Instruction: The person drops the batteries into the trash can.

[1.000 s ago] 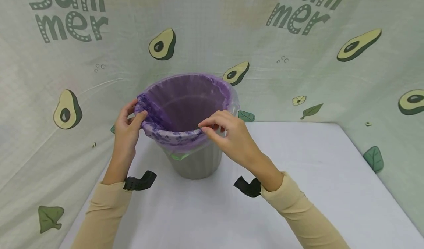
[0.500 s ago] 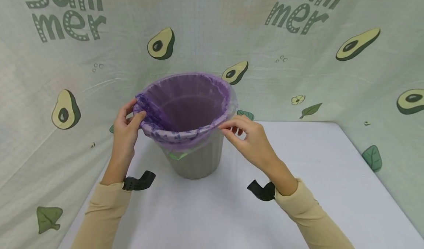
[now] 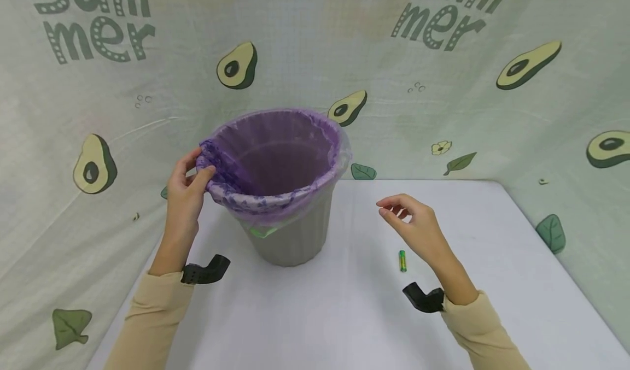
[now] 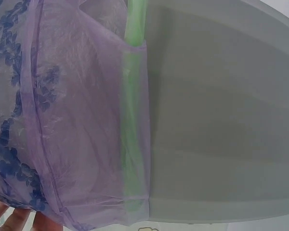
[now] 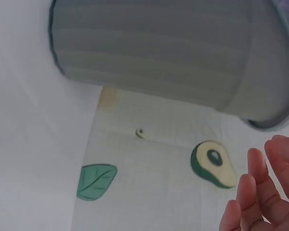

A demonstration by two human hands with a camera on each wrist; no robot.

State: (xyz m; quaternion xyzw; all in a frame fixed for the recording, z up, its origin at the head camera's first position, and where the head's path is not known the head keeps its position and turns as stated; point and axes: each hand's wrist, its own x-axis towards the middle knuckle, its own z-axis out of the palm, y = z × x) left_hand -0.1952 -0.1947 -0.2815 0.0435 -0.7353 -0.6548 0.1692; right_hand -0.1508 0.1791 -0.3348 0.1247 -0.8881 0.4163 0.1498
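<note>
A grey ribbed bin stands on the white table, lined with a purple bag folded over its rim. My left hand pinches the bunched bag edge at the bin's left rim. In the left wrist view the purple bag with a green strip lies over the grey bin wall. My right hand hovers over the table to the right of the bin, fingers loosely curled, holding nothing. A small green battery lies on the table just below it. The right wrist view shows the bin and my fingertips.
An avocado-print cloth forms the backdrop behind and on both sides of the table. Black wrist-camera mounts sit at both cuffs. The table's right half holds only the battery.
My right hand let go of the bag's front rim and pulled away to the right and toward me. A green battery that it hid now shows. The left hand kept its hold.
</note>
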